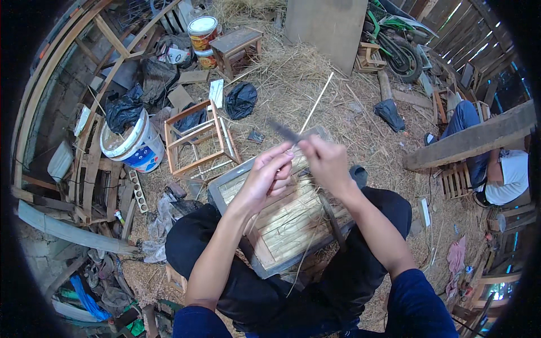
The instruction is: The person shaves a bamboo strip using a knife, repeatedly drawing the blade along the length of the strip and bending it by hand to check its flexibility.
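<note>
My right hand (327, 164) is closed around a dark, narrow blade, seemingly a knife (283, 131), blurred and pointing up and left. Close beside it, my left hand (269, 176) has its fingers curled and thumb pressed in. A thin pale strip (317, 101) runs from between the hands toward the far floor; its near end is hidden at my left fingertips. Across my lap lies a framed panel (216, 188) faced with straw-coloured slats. A dark curved piece (331, 221) rests on the panel's right part, beneath my right forearm.
Left stand a small wooden frame (191, 167) and a white bucket (147, 135). A stool (239, 40), paint tins (203, 35) and black bags (241, 100) lie beyond. At right, a beam (470, 139) juts in before a seated person (501, 174). A green motorbike (397, 53) stands behind.
</note>
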Tool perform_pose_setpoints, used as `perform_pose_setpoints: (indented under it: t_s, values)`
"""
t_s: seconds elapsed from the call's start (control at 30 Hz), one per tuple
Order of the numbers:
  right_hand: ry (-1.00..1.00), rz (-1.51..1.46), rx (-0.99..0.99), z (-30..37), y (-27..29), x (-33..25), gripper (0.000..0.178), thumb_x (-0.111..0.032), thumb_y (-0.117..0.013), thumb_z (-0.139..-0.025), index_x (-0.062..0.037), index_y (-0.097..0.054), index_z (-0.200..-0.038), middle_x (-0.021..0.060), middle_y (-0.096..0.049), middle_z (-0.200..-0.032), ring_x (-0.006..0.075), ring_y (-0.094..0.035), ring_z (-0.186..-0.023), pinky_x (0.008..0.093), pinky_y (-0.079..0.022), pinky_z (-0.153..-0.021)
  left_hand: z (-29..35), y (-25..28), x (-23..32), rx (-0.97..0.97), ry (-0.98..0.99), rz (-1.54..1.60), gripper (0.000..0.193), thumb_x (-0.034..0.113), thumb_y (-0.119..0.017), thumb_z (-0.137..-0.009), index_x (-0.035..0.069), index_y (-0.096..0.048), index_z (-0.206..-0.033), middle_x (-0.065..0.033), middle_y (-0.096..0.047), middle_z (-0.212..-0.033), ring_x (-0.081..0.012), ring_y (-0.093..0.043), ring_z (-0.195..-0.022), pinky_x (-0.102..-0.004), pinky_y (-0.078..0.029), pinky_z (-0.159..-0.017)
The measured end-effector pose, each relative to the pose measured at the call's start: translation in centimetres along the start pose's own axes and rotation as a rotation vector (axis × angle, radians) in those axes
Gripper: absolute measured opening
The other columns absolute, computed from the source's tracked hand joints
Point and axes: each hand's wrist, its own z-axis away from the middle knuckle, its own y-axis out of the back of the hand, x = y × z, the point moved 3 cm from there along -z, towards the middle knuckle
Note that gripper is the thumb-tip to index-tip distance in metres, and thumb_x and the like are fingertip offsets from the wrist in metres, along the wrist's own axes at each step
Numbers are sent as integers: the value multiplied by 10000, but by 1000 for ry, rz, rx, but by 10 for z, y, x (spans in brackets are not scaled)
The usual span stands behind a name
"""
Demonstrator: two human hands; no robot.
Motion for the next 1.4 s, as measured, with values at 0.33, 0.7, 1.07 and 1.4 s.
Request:
perform_pose_setpoints:
  t_s: [0.33,0.7,1.07,1.4]
  values:
    - [-366,-62,61,-11,5,12,425,-404,-531,-1051,-61,-647,-830,124,-533,-538,256,-521,-446,398,-379,-458,4,-5,2,30,7,42,552,202,-511,-1048,126,-358,-1573,100,-244,-632,-26,-206,-474,-221,-166,-412]
    - [-299,-123,118,-11,13,8,424,-436,-550,-1036,-69,-709,-897,121,-565,-556,228,-565,-468,377,-409,-465,7,-9,-2,-10,27,-35,553,228,-515,-1059,144,-349,-1579,92,-264,-644,-25,-218,-479,-218,-176,-416]
    - [-327,8,37,-23,20,14,414,-390,-533,-1045,-58,-577,-801,143,-586,-599,318,-599,-508,430,-426,-482,-3,-11,-7,-18,18,-37,569,201,-455,-1062,134,-287,-1601,80,-304,-663,-34,-245,-497,-213,-205,-429]
    - [-431,4,32,-23,19,14,222,-293,-581,-1010,-72,-586,-992,153,-637,-664,376,-652,-611,475,-476,-541,-5,-8,-6,4,-42,-15,558,199,-440,-1070,156,-283,-1604,72,-336,-679,-32,-266,-513,-204,-217,-438]
